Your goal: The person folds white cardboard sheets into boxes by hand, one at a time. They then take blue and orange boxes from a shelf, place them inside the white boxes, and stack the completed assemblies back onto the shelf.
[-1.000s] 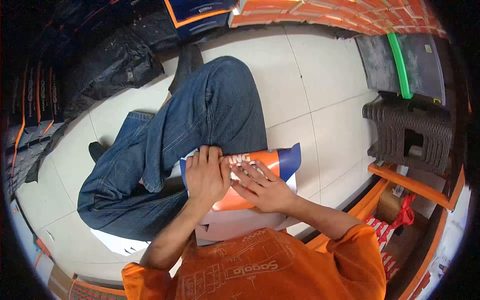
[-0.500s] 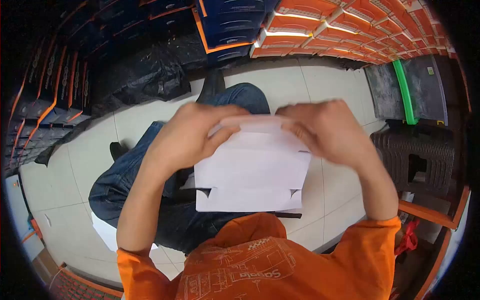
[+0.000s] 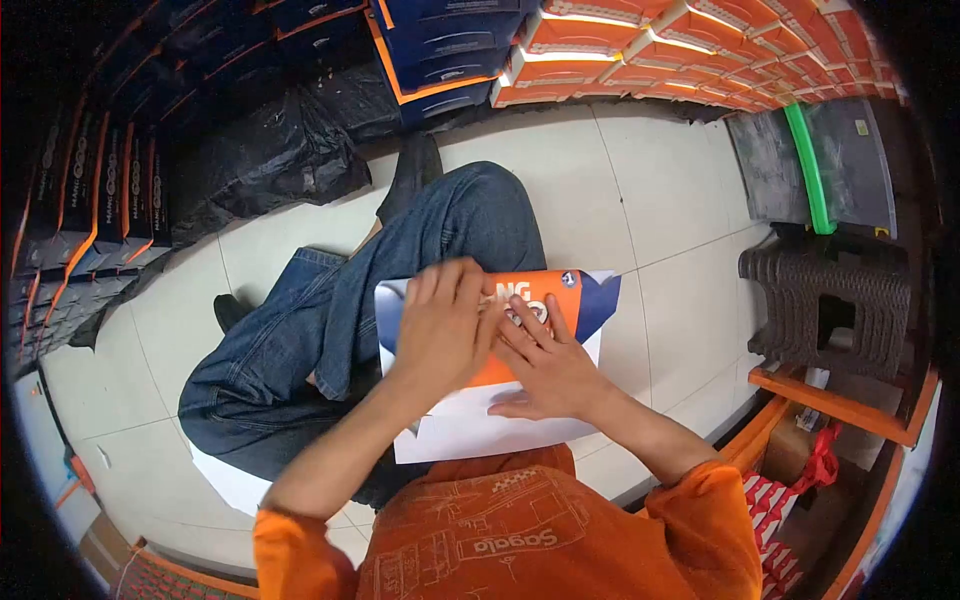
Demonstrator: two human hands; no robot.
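Observation:
A flat box sheet (image 3: 500, 440), white inside with cut slots, lies across my lap. Its far part is folded over towards me and shows a printed panel (image 3: 590, 300) in orange and navy with white lettering. My left hand (image 3: 437, 330) presses flat on the left half of this panel, fingers stretched away from me. Lying on the right half, my right hand (image 3: 545, 362) has its fingers spread and its thumb over the white part. The two hands meet at the middle and hide part of the lettering.
Stacked navy boxes (image 3: 455, 45) and orange boxes (image 3: 600, 40) line the far side. Black plastic (image 3: 270, 160) lies at the left back. Dark stools (image 3: 830, 310) and a grey bin with a green strip (image 3: 815, 180) stand right. White paper (image 3: 225, 480) rests on the tiled floor.
The far edge of the sheet, held up by both hands before, has been folded down towards me, bringing the printed side up. Both hands have come together and now lie on it.

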